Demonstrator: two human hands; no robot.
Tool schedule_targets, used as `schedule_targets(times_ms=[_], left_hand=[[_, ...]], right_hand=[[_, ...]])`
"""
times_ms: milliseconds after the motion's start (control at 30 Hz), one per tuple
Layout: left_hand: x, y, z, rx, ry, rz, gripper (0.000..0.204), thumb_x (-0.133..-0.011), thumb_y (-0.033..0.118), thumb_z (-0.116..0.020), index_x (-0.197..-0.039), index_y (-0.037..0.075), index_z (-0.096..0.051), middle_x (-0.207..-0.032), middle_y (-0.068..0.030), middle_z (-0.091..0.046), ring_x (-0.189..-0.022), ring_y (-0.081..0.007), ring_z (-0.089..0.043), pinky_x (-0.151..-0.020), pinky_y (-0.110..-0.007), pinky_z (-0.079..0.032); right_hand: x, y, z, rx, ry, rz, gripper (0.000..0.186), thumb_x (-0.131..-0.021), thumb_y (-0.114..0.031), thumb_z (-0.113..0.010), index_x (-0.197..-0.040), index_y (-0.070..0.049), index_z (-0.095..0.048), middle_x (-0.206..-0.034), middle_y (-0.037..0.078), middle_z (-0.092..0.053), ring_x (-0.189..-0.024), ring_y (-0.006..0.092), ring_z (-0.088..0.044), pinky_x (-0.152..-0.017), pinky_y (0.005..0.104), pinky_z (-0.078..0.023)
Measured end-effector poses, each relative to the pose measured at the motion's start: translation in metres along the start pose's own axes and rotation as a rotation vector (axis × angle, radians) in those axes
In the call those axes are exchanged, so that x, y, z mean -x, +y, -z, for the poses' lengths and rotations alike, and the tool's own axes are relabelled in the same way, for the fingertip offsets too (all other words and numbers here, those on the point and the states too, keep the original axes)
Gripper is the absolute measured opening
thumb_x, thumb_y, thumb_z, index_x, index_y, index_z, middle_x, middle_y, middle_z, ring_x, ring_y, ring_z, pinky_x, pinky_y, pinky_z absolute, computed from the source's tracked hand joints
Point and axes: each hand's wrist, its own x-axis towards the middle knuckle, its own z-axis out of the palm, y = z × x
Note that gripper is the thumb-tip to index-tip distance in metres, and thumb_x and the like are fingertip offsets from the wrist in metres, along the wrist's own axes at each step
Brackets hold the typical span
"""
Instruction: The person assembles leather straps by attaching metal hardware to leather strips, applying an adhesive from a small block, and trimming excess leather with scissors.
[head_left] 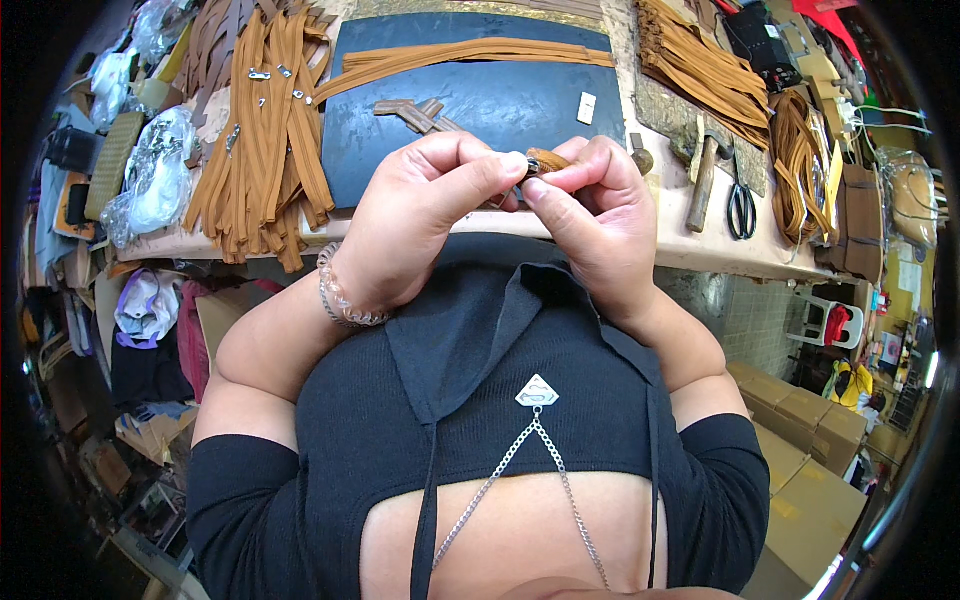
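Note:
Both my hands meet just above the near edge of the work table. My left hand (425,195) pinches a small dark metal zipper slider (532,168) between thumb and fingertips. The right hand (605,205) grips the end of a tan zipper tape (549,158), right against the slider. Fingers hide most of the tape and part of the slider. Behind the hands, folded brown strips (412,114) lie on a dark blue mat (480,85). Long tan zippers (470,50) stretch across that mat's far part, and a small white tag (587,107) rests at its right.
Tan zippers with metal sliders (265,140) overhang the table edge at left. On the right are a hammer (703,185), black-handled scissors (741,205), a zipper pile (700,75) and a coiled bundle (797,165). Cardboard boxes (810,500) stand below right.

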Motion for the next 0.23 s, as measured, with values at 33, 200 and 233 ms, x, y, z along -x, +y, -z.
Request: schedule_targets(times_ms=[33, 200, 233], left_hand=[[0.0006, 0.0002, 0.0005, -0.016, 0.004, -0.003, 0.009, -0.096, 0.012, -0.063, -0.09, 0.004, -0.064, -0.09, -0.0043, -0.066, -0.084, -0.0111, -0.061, -0.082, -0.026, -0.049], [0.0021, 0.002, 0.0046, -0.063, -0.013, -0.024, 0.009, -0.096, 0.012, -0.064, -0.092, 0.004, -0.065, -0.09, -0.0042, -0.066, -0.086, -0.0114, -0.062, -0.083, -0.027, -0.05], [0.0025, 0.0024, 0.0061, -0.077, -0.027, -0.03, 0.009, -0.095, 0.012, -0.064, -0.092, 0.004, -0.065, -0.09, -0.0042, -0.066, -0.086, -0.0118, -0.062, -0.084, -0.027, -0.05]], right_hand=[[-0.0003, -0.0009, -0.0006, -0.024, -0.016, -0.006, 0.014, -0.087, 0.003, -0.068, -0.089, -0.004, -0.056, -0.094, 0.007, -0.058, -0.088, 0.0114, -0.057, -0.081, 0.0248, -0.047], [-0.0017, -0.0036, 0.0045, 0.0, -0.054, -0.019, 0.016, -0.088, 0.002, -0.069, -0.094, -0.004, -0.055, -0.096, 0.008, -0.059, -0.088, 0.0132, -0.058, -0.083, 0.0252, -0.048], [-0.0017, -0.0036, 0.0048, -0.02, -0.067, -0.016, 0.017, -0.088, 0.001, -0.069, -0.096, -0.005, -0.054, -0.096, 0.008, -0.059, -0.088, 0.0143, -0.059, -0.085, 0.0251, -0.048]])
